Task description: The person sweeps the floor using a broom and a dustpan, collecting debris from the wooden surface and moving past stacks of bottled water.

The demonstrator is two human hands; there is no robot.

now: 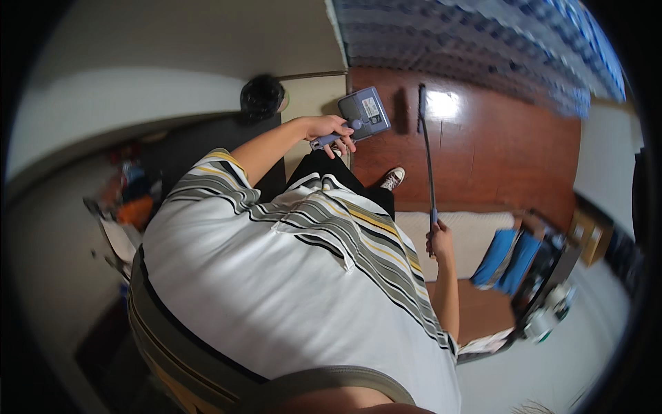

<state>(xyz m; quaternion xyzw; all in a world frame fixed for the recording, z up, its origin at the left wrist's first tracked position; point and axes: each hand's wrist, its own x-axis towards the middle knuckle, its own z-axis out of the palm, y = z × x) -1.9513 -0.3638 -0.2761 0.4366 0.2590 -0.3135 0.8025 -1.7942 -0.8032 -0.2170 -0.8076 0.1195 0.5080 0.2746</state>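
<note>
My left hand grips the short handle of a purple-grey plastic cleaning tool. Its boxy head bears a printed label and a round button, and it hangs over the border between the red-brown wooden floor and a pale strip. Off to the right, my right hand is closed around the grip of a long-handled brush. The thin dark shaft runs away from me to a narrow head, edged with bristles, over the floor near a bright reflection. The picture does not settle whether that head touches the floor.
A blue patterned curtain hangs along the far side. Black plastic covers a bin-like container by the wall. At right stand a bench or sofa with a pale cover, blue cushions and a cardboard box. One shoe is on the floor.
</note>
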